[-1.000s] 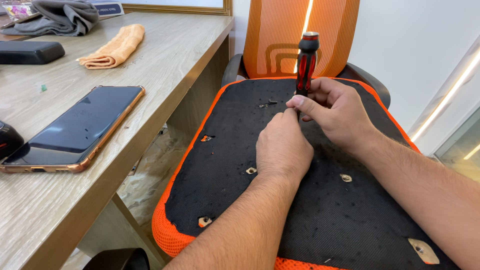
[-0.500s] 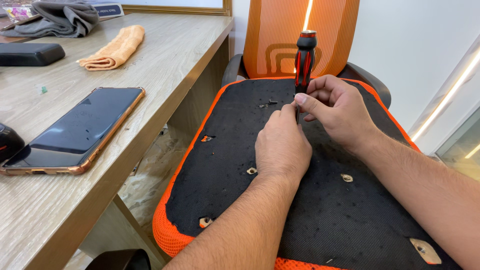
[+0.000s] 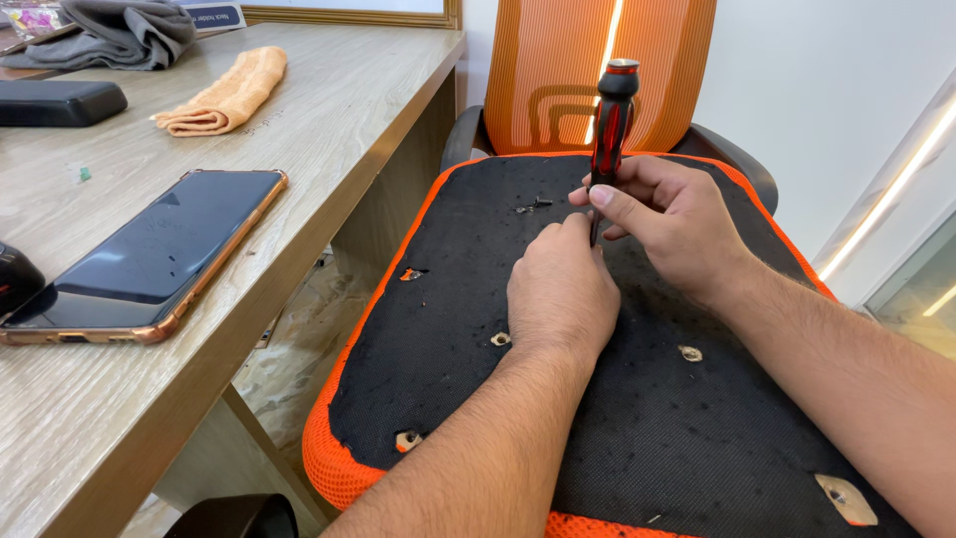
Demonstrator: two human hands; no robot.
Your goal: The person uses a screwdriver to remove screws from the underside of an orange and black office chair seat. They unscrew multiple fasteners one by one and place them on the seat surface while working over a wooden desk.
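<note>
Office: wooden desk (image 3: 329, 110), mesh chair (image 3: 558, 70)

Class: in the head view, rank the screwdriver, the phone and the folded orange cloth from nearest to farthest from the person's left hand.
1. screwdriver: touching the left hand, just beyond it.
2. phone: on the desk, to its left.
3. orange cloth: farther back on the desk.

We see a light wooden desk (image 3: 329, 110) at left. On it lie, from near to far: a dark smartphone in a copper-coloured case (image 3: 149, 259), a flat black rectangular case (image 3: 58, 101), a folded orange cloth (image 3: 227, 92) and a crumpled grey garment (image 3: 124, 33). A rounded black object (image 3: 15, 279) sits at the left edge.
</note>
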